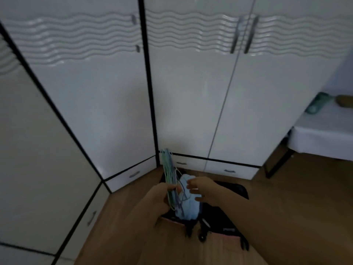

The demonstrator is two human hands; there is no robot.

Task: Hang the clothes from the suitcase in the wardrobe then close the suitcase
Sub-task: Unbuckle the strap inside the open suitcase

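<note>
My left hand [159,197] grips a bundle of several thin plastic hangers [169,175], green, blue and purple, held upright. My right hand [200,188] reaches toward them with fingers loosely spread, touching a light blue garment [188,205] that hangs by the hangers. Below the hands a black suitcase [227,213] lies open on the wooden floor, partly hidden by my arms. The white wardrobe [191,92] stands in front with all its doors closed; two long handles [242,35] sit where the right pair of doors meet.
A second wardrobe section [86,92] meets the first at the corner, with drawers [229,170] along the bottom. A table with a white cloth [324,134] stands at the right, with small objects on it. Wooden floor [296,188] lies to the right of the suitcase.
</note>
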